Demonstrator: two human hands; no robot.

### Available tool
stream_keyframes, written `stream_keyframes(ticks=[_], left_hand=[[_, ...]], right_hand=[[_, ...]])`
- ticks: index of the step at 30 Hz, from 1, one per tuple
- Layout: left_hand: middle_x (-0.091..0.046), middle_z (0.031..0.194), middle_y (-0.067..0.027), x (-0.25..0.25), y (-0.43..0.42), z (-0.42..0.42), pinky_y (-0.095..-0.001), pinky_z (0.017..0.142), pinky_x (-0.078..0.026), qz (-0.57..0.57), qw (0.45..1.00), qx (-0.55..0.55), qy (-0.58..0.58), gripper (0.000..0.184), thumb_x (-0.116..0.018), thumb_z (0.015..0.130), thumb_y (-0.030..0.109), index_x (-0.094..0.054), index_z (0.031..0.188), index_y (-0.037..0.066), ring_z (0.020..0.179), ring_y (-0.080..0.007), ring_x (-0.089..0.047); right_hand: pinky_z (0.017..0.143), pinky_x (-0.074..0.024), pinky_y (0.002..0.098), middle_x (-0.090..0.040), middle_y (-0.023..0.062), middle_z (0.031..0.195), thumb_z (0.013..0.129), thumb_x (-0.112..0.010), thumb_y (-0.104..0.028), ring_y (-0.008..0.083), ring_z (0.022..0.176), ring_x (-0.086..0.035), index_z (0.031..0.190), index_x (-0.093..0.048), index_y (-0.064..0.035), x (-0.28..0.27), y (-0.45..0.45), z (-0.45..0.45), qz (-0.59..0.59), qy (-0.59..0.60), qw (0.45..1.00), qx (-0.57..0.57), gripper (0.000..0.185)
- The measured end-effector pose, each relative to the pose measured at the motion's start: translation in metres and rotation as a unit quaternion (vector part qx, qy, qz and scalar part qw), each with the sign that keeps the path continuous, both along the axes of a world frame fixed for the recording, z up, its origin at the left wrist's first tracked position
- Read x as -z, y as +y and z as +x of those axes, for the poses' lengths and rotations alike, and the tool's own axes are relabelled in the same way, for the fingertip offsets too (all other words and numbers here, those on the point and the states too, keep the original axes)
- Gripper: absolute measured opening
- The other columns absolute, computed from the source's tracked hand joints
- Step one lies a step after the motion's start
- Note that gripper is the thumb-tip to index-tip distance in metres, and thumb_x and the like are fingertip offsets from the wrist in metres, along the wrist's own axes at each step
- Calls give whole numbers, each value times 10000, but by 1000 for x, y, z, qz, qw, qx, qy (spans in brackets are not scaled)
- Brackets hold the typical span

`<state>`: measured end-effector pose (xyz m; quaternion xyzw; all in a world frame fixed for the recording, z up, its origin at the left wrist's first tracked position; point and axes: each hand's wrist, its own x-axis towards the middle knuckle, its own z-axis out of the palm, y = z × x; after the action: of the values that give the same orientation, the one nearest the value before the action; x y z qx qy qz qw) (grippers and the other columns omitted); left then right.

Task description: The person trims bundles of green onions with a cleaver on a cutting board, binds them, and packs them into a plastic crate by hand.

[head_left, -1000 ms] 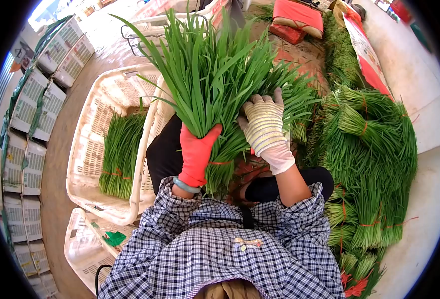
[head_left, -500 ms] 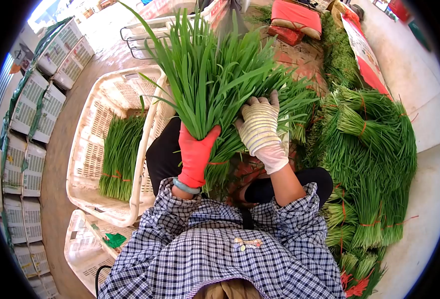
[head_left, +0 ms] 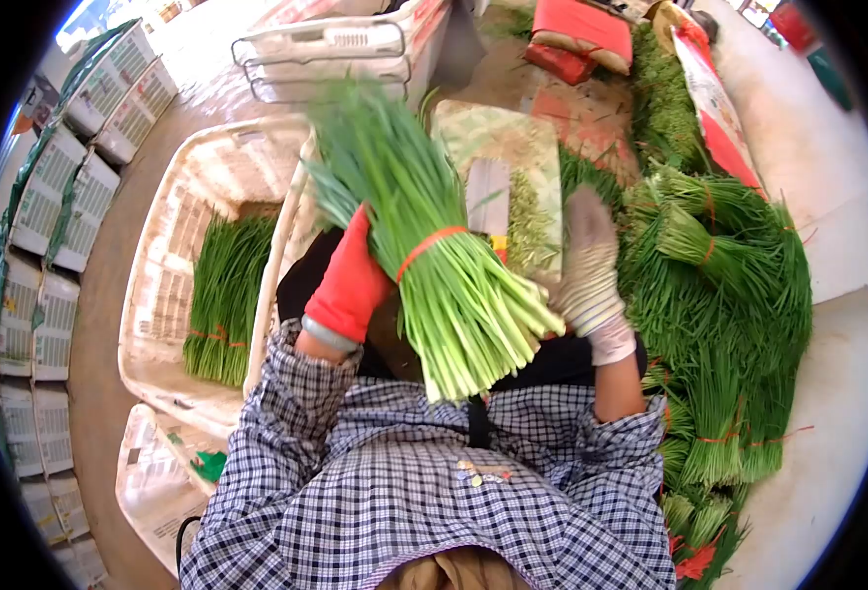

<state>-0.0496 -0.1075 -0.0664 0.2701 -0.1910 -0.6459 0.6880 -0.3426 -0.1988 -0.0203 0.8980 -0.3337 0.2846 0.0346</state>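
My left hand [head_left: 348, 285], in a red glove, is closed round a bunch of garlic chives [head_left: 453, 295] bound with an orange band. The bunch lies tilted over my lap, pale stem ends towards the lower right and blurred leaf tips at the upper left. My right hand [head_left: 591, 270], in a striped glove with a pale cuff, is beside the stem ends. Its fingers stretch upward, somewhat blurred, with the thumb apart; whether it touches the stems I cannot tell. Behind the bunch, a cutting board [head_left: 493, 123] carries a flat grey blade [head_left: 488, 192] and green trimmings [head_left: 527, 221].
At my left stands a white plastic crate [head_left: 139, 324] with tied chives [head_left: 222, 315] inside. A large heap of chive bundles [head_left: 729, 315] lies at my right against the wall. More crates [head_left: 355, 49] stand ahead, near a red cushion [head_left: 586, 34].
The chives have swung from upright to tilted, bringing the stem ends and band into view. My right hand has left the leaves and moved right and down. The cutting board is now uncovered.
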Motion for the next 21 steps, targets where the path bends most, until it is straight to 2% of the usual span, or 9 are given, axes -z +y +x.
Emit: stream_keyframes(ticks=[4, 8, 11, 14, 15, 17, 19, 20, 21], left_hand=[[-448, 1474, -113, -54, 19, -49, -413, 1130, -359, -47, 982, 105, -148, 493, -407, 1043, 342, -376, 1470, 97, 1326, -259, -463], [-471, 1427, -130, -72, 23, -55, -406, 1074, -445, -73, 961, 231, 132, 499, -522, 1007, 283, -415, 1441, 61, 1288, -264, -501], [-487, 1429, -128, -45, 25, -28, -407, 1092, -411, -255, 887, 86, -375, 495, -537, 987, 294, -455, 1423, 76, 1299, -267, -494], [-504, 1430, -126, -35, 37, -11, -408, 1109, -377, -338, 544, -88, -763, 491, -553, 967, 305, -495, 1405, 90, 1311, -271, -487], [-504, 1430, -126, -47, 41, -6, -408, 1109, -377, -337, 543, -88, -764, 491, -553, 967, 305, -495, 1405, 90, 1311, -271, -487], [-497, 1423, -168, -116, 43, -3, -434, 1095, -379, 74, 593, 127, -792, 678, -695, 866, 269, -430, 1437, 18, 1316, -316, -482], [-450, 1460, -181, -90, 37, 19, -406, 1101, -361, -77, 838, -21, -540, 824, -726, 831, 220, -292, 1502, 21, 1364, -280, -430], [-411, 1489, -157, -111, 42, 7, -367, 1101, -352, -197, 869, -76, -447, 894, -701, 831, 134, -164, 1539, 38, 1387, -241, -385], [-411, 1489, -157, -125, 41, -3, -367, 1101, -352, -198, 869, -79, -447, 894, -701, 831, 134, -164, 1539, 38, 1387, -241, -385]], right_hand=[[1181, -215, 499, -377, 208, 1468, 817, -660, -371, 362, 1395, -332, 1475, -292, 3, -9, 25, 29, 280, -255, 915, -140, 842], [1178, -226, 481, -411, 173, 1447, 844, -646, -357, 315, 1378, -371, 1483, -262, -23, -65, 45, 54, 519, -431, 680, -287, 817], [1170, -248, 447, -394, 168, 1455, 720, -749, -379, 298, 1363, -381, 1489, -209, 1, -105, 51, 64, 605, -485, 550, -310, 1013], [1163, -270, 414, -377, 163, 1463, 596, -851, -401, 281, 1347, -390, 1494, -155, 25, -155, 50, 72, 696, -547, 356, -298, 1214], [1160, -277, 403, -372, 161, 1466, 554, -886, -408, 276, 1342, -393, 1496, -138, 33, -162, 47, 75, 701, -561, 338, -281, 1281], [1155, -292, 380, -361, 158, 1471, 471, -954, -423, 264, 1331, -400, 1499, -102, 50, -164, 39, 78, 688, -574, 367, -250, 1417], [1152, -296, 371, -371, 170, 1466, 483, -951, -357, 264, 1337, -397, 1503, -90, 58, -138, 28, 77, 597, -530, 549, -246, 1397], [1150, -300, 362, -382, 182, 1461, 494, -947, -290, 263, 1342, -394, 1506, -79, 66, -125, 24, 78, 481, -467, 706, -230, 1380], [1144, -303, 355, -383, 204, 1462, 514, -933, -223, 264, 1354, -385, 1509, -66, 76, -112, 26, 82, 445, -449, 735, -243, 1353]])
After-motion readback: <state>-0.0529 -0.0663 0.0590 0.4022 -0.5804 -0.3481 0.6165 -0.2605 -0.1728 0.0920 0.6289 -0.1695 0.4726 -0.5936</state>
